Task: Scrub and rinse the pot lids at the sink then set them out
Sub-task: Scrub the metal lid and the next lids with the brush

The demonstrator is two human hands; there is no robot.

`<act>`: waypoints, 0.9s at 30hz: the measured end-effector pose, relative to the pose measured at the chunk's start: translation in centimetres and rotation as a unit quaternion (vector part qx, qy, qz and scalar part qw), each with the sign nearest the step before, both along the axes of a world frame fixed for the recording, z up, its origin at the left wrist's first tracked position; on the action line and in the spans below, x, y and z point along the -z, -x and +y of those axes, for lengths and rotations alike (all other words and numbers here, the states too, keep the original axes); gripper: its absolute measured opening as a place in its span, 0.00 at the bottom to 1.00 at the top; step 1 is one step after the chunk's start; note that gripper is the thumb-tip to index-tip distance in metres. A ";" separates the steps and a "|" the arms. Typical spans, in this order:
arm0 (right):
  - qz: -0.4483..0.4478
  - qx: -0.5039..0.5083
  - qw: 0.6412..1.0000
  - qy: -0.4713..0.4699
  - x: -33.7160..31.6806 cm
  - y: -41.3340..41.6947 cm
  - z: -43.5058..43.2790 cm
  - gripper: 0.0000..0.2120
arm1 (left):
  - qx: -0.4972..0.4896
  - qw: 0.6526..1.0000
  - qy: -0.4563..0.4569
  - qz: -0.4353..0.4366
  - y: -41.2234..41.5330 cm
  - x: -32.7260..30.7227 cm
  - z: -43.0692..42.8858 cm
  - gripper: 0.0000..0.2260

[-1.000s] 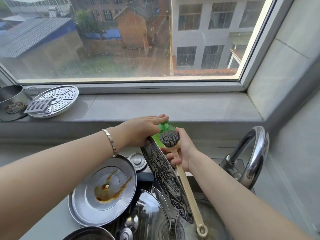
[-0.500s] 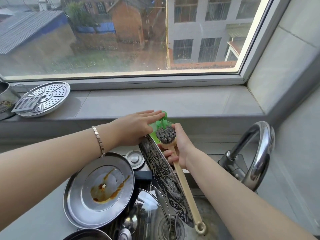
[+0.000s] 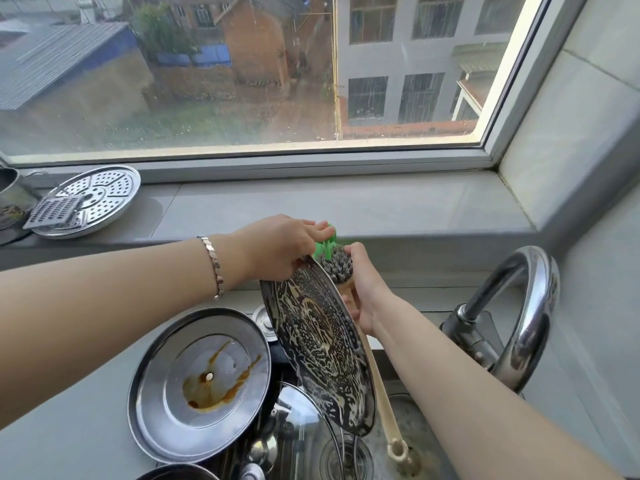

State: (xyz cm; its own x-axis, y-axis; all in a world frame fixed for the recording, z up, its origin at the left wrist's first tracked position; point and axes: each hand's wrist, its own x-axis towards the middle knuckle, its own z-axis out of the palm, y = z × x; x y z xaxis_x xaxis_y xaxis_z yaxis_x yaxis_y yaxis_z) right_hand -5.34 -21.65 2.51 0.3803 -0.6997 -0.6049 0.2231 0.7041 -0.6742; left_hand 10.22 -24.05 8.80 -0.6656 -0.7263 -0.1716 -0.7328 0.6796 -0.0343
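A soapy pot lid [image 3: 318, 351] stands tilted on edge over the sink, covered in streaky foam. My left hand [image 3: 277, 251] holds its upper rim, with the fingertips lying over a green plastic piece [image 3: 325, 245]. In my right hand [image 3: 367, 292] I grip a wooden-handled brush [image 3: 381, 410]. Its steel-wool head [image 3: 336, 268] sits at the lid's top edge, just under the green piece. A dirty steel lid [image 3: 201, 382] with brown stains lies upside down at the sink's left. A glass lid [image 3: 301, 424] lies in the sink below.
A chrome faucet [image 3: 519, 323] arches at the right of the sink. On the window sill at the left sit a perforated steamer plate [image 3: 100, 195], a small grater [image 3: 55, 211] on top of it, and a steel pot [image 3: 8, 188]. More steel ware crowds the sink's left side.
The soapy lid has turned a little, so more of its foamy face shows. Both hands stay at its upper rim with the brush head close by.
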 end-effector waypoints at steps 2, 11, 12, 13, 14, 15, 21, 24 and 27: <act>0.015 0.008 1.000 0.003 0.2 -0.1 -0.1 0.26 | 0.006 1.000 0.012 -0.003 0.1 0.0 0.0 0.12; 0.069 0.005 0.998 -0.001 0.8 -0.6 0.5 0.23 | 0.003 1.000 0.010 -0.018 0.5 0.4 1.0 0.10; 0.052 -0.005 0.999 -0.007 0.5 -0.5 0.8 0.23 | 0.006 1.000 0.015 -0.023 0.5 0.2 1.2 0.10; 0.038 -0.014 0.999 -0.013 0.2 -0.4 1.2 0.24 | 0.008 0.999 0.017 -0.032 0.4 0.1 1.5 0.09; 0.025 -0.020 0.999 -0.019 0.0 -0.2 1.6 0.26 | 0.011 0.999 0.019 -0.042 0.3 -0.1 2.1 0.09; 0.012 -0.025 0.999 -0.024 -0.3 -0.1 2.1 0.27 | 0.014 0.998 0.026 -0.052 0.2 -0.2 2.8 0.09; 0.074 -0.038 0.997 -0.011 -0.8 1.7 6.9 0.23 | 0.042 0.992 0.100 0.060 0.2 -2.3 9.9 0.08; 0.108 -0.065 0.990 0.065 -2.2 3.4 10.8 0.28 | 0.024 0.979 0.167 0.113 1.0 -2.7 13.5 0.12; 0.077 -0.108 0.969 0.208 -4.0 5.4 15.2 0.28 | -0.055 0.953 0.243 0.174 2.1 -2.3 16.8 0.11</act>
State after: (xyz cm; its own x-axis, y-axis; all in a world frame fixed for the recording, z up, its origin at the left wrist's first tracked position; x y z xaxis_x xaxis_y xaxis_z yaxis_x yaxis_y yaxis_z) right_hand -10.69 -6.48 6.56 0.4720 -0.8096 -0.3489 -0.0245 0.3835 -0.9232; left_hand 8.08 -7.29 11.14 -0.5364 -0.7319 0.4203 -0.8229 0.5642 -0.0676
